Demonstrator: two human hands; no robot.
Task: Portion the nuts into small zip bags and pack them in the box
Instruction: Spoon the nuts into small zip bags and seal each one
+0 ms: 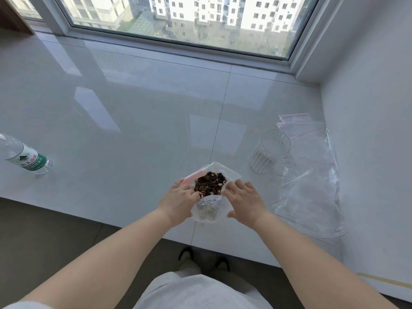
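A clear zip bag [210,209] with a red seal strip stands near the front edge of the white sill, its mouth spread wide. Dark and tan mixed nuts [209,184] show through the opening. My left hand [178,197] grips the bag's left side, fingers curled at the mouth. My right hand [242,200] holds the right side, thumb low against the bag's wall. No box is in view.
A pile of empty clear zip bags [310,175] lies to the right, beside the wall. An empty ribbed glass [270,151] stands in front of them. A plastic water bottle [24,157] lies at the far left. The sill's front edge [133,228] drops to a dark floor.
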